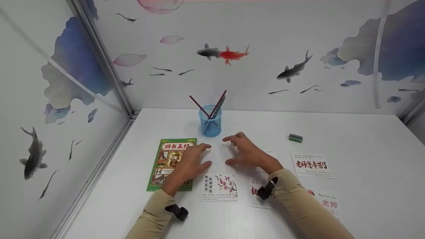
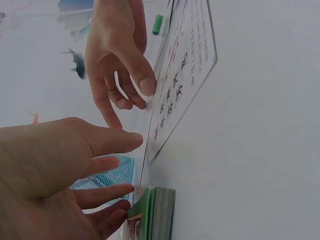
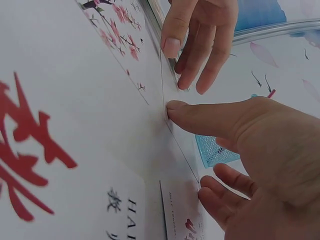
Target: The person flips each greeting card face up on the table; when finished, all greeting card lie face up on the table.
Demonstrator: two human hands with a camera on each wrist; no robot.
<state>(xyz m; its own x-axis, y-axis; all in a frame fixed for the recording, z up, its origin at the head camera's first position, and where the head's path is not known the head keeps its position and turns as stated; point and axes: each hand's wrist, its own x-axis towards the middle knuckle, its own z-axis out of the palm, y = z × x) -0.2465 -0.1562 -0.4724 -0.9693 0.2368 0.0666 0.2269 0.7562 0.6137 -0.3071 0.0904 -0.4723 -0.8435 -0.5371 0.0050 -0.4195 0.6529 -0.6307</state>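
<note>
A plain white card (image 1: 218,154) lies on the table between my two hands. My left hand (image 1: 188,162) reaches over the right side of a green comic-style book (image 1: 155,181), its thumb and fingers spread at the card's left side. From the other side my right hand (image 1: 247,153) comes in with fingers loosely bent. In the right wrist view its thumb (image 3: 200,116) is right at the card's near edge. Just below is a card with pink blossoms (image 1: 226,186). Another white card, partly hidden, lies under the right hand.
Behind the hands stands a blue mesh pen cup (image 1: 211,127) with pencils. A small green block (image 1: 295,138) is at the back right. Cards with red lettering lie to the right, one (image 1: 312,166) in full view, others partly behind the right sleeve.
</note>
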